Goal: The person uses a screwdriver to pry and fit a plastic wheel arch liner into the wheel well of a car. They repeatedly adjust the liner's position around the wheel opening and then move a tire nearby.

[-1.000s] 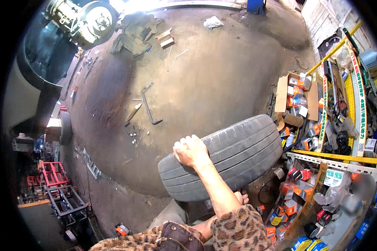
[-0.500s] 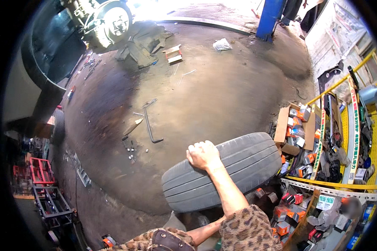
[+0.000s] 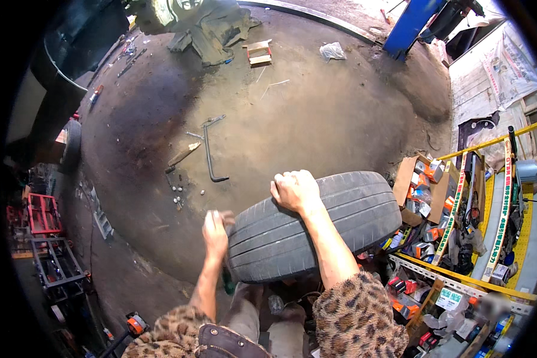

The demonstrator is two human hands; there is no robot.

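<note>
A worn black tire [image 3: 316, 224] stands on its tread in front of me, its grooved tread facing up toward me. My right hand [image 3: 296, 191] is closed over its far upper edge, fingers curled round the rim side. By the tire's left end is my left hand [image 3: 216, 232], raised with loosely bent fingers, slightly blurred, and nothing visible in it. My legs show below the tire. Beyond it on the floor lie a bent metal bar wrench [image 3: 209, 152], a wooden-looking stick [image 3: 184, 154] and several small nuts [image 3: 178, 200].
At right, a yellow-edged shelf rack [image 3: 489, 221] and an open carton [image 3: 423, 185] hold many small boxes. A blue post [image 3: 409, 30] stands far right. Red and dark metal frames [image 3: 45, 215] are at left, below a vehicle's body panel. A small open box [image 3: 259, 53] lies farther off.
My left hand has come up from beneath the tire to its left end. The right hand keeps its grip on the tire. The view has tilted downward.
</note>
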